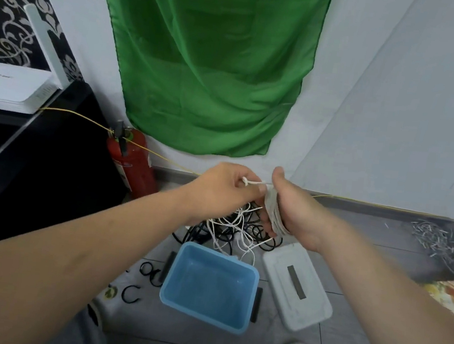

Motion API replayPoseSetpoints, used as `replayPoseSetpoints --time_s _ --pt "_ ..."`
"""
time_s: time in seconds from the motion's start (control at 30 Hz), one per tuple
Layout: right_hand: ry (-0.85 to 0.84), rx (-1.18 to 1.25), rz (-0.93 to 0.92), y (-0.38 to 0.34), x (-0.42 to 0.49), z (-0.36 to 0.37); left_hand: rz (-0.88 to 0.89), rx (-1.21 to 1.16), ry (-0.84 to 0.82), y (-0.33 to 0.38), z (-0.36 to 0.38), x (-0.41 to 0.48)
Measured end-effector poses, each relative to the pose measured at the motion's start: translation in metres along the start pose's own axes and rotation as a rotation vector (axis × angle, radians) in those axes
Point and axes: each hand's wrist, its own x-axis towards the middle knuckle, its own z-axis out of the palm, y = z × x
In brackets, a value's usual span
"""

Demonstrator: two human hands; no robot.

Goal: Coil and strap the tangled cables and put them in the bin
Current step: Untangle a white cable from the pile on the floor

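Above blue bin [207, 290], white cable [273, 213] sits wound in loops round right hand [292, 206], fingers nearly straight, serving as spool. Left hand [227, 188] pinches free strand, just beside coil. Advice: keep strand taut, lay turns side by side, free hanging tail from black cables [214, 232] first.

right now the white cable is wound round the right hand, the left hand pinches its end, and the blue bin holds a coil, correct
No: the head view shows the blue bin empty. The white cable is wound round the right hand, and the left hand pinches its end.
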Motion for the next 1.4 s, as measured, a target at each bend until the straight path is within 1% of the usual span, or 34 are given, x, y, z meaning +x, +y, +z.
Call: replayPoseSetpoints --time_s 0.07,0.1,0.13,0.23,0.3,0.37,0.4,0.47,0.53,0.57,0.6,0.63,0.67,0.7,0.73,0.8,0.87,0.93,1.0,1.03,1.07,1.13,1.27,1.33,1.4 --pt "0.096 0.157 -0.079 -0.005 0.0 -0.001 0.036 -0.087 -0.08 0.004 0.014 -0.008" --pt "0.132 0.254 -0.113 -0.008 0.0 -0.002 0.041 -0.106 -0.083 0.006 0.018 -0.01" --pt "0.15 0.364 -0.141 -0.011 0.0 -0.002 0.047 -0.092 -0.066 0.006 0.02 -0.01" --pt "0.153 0.688 -0.227 -0.021 -0.002 -0.006 0.066 0.074 -0.002 0.0 0.018 -0.005" --pt "0.151 0.829 -0.253 -0.026 -0.003 -0.011 0.011 0.048 -0.084 -0.007 0.015 -0.002" --pt "0.098 0.915 -0.265 -0.029 -0.005 -0.017 -0.052 0.014 -0.219 -0.015 0.013 -0.001" --pt "0.062 0.964 -0.276 -0.031 -0.007 -0.021 -0.067 0.04 -0.283 -0.019 0.012 -0.001" --pt "-0.02 1.103 -0.306 -0.032 -0.012 -0.028 -0.068 0.157 -0.386 -0.028 0.009 -0.001" --pt "-0.155 1.206 -0.32 -0.031 -0.017 -0.038 -0.076 0.261 -0.442 -0.037 0.007 -0.001" --pt "-0.263 1.202 -0.312 -0.03 -0.019 -0.042 -0.097 0.26 -0.452 -0.04 0.006 0.0" --pt "-0.395 1.145 -0.283 -0.029 -0.021 -0.045 -0.127 0.235 -0.455 -0.043 0.006 0.001" --pt "-0.535 1.03 -0.242 -0.027 -0.025 -0.046 -0.152 0.211 -0.45 -0.044 0.004 0.002" --pt "-0.649 0.866 -0.2 -0.026 -0.028 -0.045 -0.16 0.211 -0.43 -0.044 0.002 0.003" --pt "-0.725 0.676 -0.164 -0.024 -0.031 -0.043 -0.151 0.24 -0.396 -0.044 -0.002 0.005" --pt "-0.767 0.474 -0.134 -0.022 -0.033 -0.039 -0.123 0.281 -0.351 -0.043 -0.007 0.008" --pt "-0.789 0.088 -0.07 -0.019 -0.036 -0.029 -0.054 0.321 -0.239 -0.039 -0.016 0.012" --pt "-0.754 -0.184 0.016 -0.018 -0.036 -0.021 -0.017 0.316 -0.092 -0.031 -0.021 0.014" --pt "-0.659 -0.325 0.088 -0.015 -0.032 -0.016 0.02 0.293 0.076 -0.022 -0.022 0.016" --pt "-0.468 -0.38 0.109 -0.007 -0.024 -0.011 0.069 0.222 0.209 -0.012 -0.02 0.016" --pt "-0.362 -0.366 0.104 -0.003 -0.019 -0.009 0.088 0.187 0.25 -0.007 -0.019 0.016" --pt "-0.278 -0.294 0.1 0.001 -0.015 -0.007 0.11 0.163 0.27 -0.001 -0.019 0.014" --pt "-0.195 -0.023 0.086 0.002 -0.005 -0.007 0.148 0.114 0.244 0.008 -0.016 0.01" --pt "-0.172 0.485 -0.03 -0.014 -0.002 -0.013 0.133 -0.001 0.009 0.01 -0.003 0.001" --pt "-0.169 0.721 -0.067 -0.019 -0.003 -0.014 0.12 0.045 -0.079 0.007 0.0 0.0" --pt "-0.125 0.855 -0.137 -0.024 -0.005 -0.013 0.105 0.085 -0.166 0.001 0.001 -0.001"
